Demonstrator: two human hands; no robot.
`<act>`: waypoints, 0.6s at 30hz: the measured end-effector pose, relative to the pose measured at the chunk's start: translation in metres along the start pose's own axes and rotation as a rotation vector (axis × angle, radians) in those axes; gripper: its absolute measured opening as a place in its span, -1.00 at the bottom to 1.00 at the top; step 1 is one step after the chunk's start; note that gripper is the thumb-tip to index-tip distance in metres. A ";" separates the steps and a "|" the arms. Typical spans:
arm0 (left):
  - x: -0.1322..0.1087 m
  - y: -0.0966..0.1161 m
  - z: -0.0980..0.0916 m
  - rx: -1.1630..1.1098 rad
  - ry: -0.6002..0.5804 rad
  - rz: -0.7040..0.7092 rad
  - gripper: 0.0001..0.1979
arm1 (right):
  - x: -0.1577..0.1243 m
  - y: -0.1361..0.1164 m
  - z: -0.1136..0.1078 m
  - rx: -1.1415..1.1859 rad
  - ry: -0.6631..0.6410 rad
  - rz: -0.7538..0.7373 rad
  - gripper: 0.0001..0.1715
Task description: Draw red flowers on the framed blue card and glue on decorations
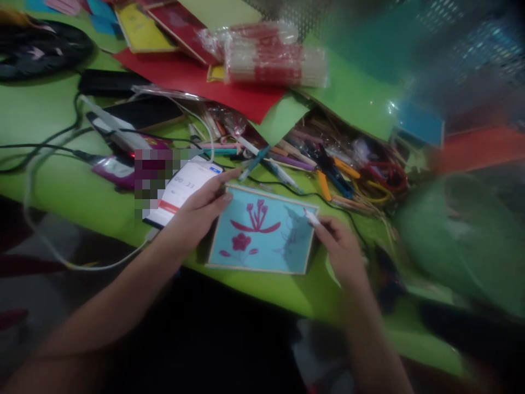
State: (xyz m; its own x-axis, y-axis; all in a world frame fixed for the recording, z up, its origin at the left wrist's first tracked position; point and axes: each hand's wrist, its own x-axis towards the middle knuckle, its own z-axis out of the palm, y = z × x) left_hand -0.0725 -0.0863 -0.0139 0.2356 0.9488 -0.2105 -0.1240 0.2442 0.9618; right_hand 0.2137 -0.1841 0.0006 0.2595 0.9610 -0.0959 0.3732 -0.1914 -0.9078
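A light-blue picture panel (262,251) with a thin pale frame is tilted up at the near edge of the green table. Dark-red flowers fill its left and middle, and fainter grey shapes show at the right. My left hand (207,200) grips its upper left edge, thumb on the front. Beside the upper right corner, the fingers of my right hand (344,246) are closed around a small white thing (311,216) with a dark tip, like a pen; blur hides its exact kind. Left of the panel lies a lit phone (192,178) showing a timer, partly covered by my left hand.
Behind the panel lie pens and pencils, scissors (336,175) and cables. Farther back are red paper (254,101) and wrapped bundles of sticks (279,63). A purple device (123,169) and a white cable (102,268) are at left, a green rounded object (459,241) at right.
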 end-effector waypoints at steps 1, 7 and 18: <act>0.000 -0.001 -0.001 0.023 0.003 0.018 -0.51 | 0.000 0.000 0.000 -0.007 -0.002 -0.002 -0.73; -0.001 -0.002 0.000 0.150 -0.025 0.062 -0.43 | -0.002 0.001 0.000 -0.007 -0.049 0.041 -0.72; -0.053 0.010 -0.006 0.836 0.058 0.681 -0.25 | -0.001 0.002 0.001 -0.121 -0.042 0.011 -0.74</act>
State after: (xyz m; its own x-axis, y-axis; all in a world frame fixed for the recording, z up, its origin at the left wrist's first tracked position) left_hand -0.0919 -0.1328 0.0063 0.3174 0.8466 0.4274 0.4903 -0.5322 0.6902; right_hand 0.2138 -0.1848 -0.0015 0.2277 0.9657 -0.1251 0.4760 -0.2224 -0.8508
